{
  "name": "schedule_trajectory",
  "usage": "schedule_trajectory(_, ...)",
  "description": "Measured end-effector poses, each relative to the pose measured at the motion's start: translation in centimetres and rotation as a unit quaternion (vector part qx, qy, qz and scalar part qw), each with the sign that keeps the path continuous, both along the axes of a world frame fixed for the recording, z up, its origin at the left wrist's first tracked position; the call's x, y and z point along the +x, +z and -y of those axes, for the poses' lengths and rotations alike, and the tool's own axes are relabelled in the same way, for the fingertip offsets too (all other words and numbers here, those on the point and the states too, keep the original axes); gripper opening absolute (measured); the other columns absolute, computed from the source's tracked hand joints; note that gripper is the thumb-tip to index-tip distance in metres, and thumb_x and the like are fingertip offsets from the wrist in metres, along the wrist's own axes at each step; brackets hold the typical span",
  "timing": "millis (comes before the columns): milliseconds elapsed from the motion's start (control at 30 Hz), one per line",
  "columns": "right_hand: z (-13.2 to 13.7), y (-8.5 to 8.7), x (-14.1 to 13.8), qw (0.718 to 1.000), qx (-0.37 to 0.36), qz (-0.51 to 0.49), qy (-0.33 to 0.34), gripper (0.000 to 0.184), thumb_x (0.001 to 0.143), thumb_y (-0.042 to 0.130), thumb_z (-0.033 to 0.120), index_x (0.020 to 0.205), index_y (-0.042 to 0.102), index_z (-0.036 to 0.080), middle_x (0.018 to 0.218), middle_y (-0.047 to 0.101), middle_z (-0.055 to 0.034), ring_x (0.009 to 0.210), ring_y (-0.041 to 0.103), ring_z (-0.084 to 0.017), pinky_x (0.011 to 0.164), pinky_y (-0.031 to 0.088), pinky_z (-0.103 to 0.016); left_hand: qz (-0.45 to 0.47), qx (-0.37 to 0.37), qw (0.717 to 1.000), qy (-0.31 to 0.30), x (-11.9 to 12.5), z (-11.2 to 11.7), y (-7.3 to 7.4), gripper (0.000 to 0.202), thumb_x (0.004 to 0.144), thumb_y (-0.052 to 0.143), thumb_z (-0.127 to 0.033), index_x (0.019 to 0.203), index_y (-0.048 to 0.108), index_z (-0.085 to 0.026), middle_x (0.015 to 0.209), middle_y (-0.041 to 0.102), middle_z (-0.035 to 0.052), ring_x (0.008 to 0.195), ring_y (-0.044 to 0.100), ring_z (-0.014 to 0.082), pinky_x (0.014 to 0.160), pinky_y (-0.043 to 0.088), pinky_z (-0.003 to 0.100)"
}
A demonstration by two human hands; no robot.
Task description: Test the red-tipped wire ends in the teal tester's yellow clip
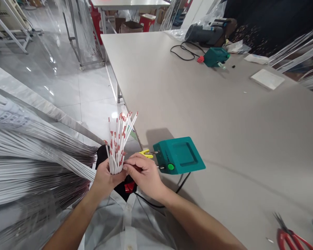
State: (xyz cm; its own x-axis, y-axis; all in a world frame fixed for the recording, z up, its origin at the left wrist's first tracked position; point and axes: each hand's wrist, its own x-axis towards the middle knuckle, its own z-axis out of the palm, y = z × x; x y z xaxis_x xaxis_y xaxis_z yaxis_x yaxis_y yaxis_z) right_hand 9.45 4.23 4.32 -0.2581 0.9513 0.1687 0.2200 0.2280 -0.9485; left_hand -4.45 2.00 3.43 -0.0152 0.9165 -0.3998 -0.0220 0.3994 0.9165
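Note:
A bundle of white wires (115, 166) with reddish tips stands upright in my left hand (104, 178), whose fingers wrap round its lower part. The wire tips fan out at uneven heights. My right hand (146, 175) is closed in a pinch at the bundle's right edge; what lies between its fingertips is hidden. Just to the right of that hand, a green device (181, 155) with a round green button and two metal prongs rests on the table edge. A yellow tag or clip (146, 153) sits by its upper prong.
Long bundles of grey-white wires (28, 149) hang on a rack at my left. On the table (224, 114) are red-handled pliers (289, 236) at front right, a second green device (216, 57), a dark motor-like machine (205, 34) and a white flat block (267, 79). A black cable (183, 183) runs beneath the near device.

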Motion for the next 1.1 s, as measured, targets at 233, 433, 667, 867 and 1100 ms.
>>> schedule_trajectory(233,0.4,-0.7,-0.4,0.998,0.019,-0.037,-0.045,0.013,0.075,0.055,0.015,0.063,0.06,0.018,0.062,0.057,-0.0013,0.06,0.053,-0.012,0.056,0.043,-0.025,0.054,-0.01,0.999,0.003,-0.2,-0.1,-0.3,0.041,0.057,0.076,-0.024,0.095,0.065,-0.015,0.081,0.068,0.0026,0.074,0.062,0.0183,0.068,0.049,0.028)
schedule_trajectory(433,0.7,-1.5,-0.2,0.996,-0.004,-0.069,-0.055,0.011,0.077,0.054,0.016,0.067,0.058,0.018,0.066,0.055,-0.0016,0.063,0.051,-0.012,0.057,0.042,-0.025,0.052,0.012,0.999,0.012,-0.9,-0.1,0.0,0.014,0.066,0.07,-0.025,0.07,0.065,-0.013,0.066,0.063,0.0008,0.065,0.057,0.0136,0.063,0.046,0.024)
schedule_trajectory(667,0.5,-1.9,0.0,0.997,-0.003,-0.07,-0.026,0.009,0.079,0.053,0.018,0.072,0.058,0.018,0.07,0.054,-0.0017,0.066,0.051,-0.012,0.058,0.042,-0.025,-0.013,0.015,0.996,0.088,-0.2,0.1,1.0,0.016,0.066,0.07,-0.028,0.071,0.063,-0.014,0.053,0.054,-0.0042,0.049,0.045,0.0075,0.047,0.038,0.019)
schedule_trajectory(867,0.4,-1.9,0.1,0.997,-0.006,-0.079,-0.025,0.011,0.08,0.052,0.018,0.073,0.06,0.018,0.073,0.058,-0.003,0.07,0.054,-0.014,0.064,0.045,-0.027,-0.013,-0.012,0.999,0.052,0.4,0.2,1.2,0.022,0.059,0.074,-0.031,0.07,0.067,-0.013,0.051,0.057,-0.0024,0.042,0.042,0.0072,0.04,0.033,0.02)
schedule_trajectory(1100,0.2,-1.2,0.1,0.999,0.009,-0.029,-0.045,0.012,0.076,0.055,0.016,0.067,0.062,0.018,0.067,0.059,-0.0031,0.064,0.054,-0.013,0.057,0.044,-0.025,-0.04,0.025,0.998,0.053,0.6,0.3,0.9,0.016,0.058,0.075,-0.027,0.067,0.07,-0.015,0.045,0.055,-0.0024,0.05,0.051,0.0137,0.047,0.039,0.024)
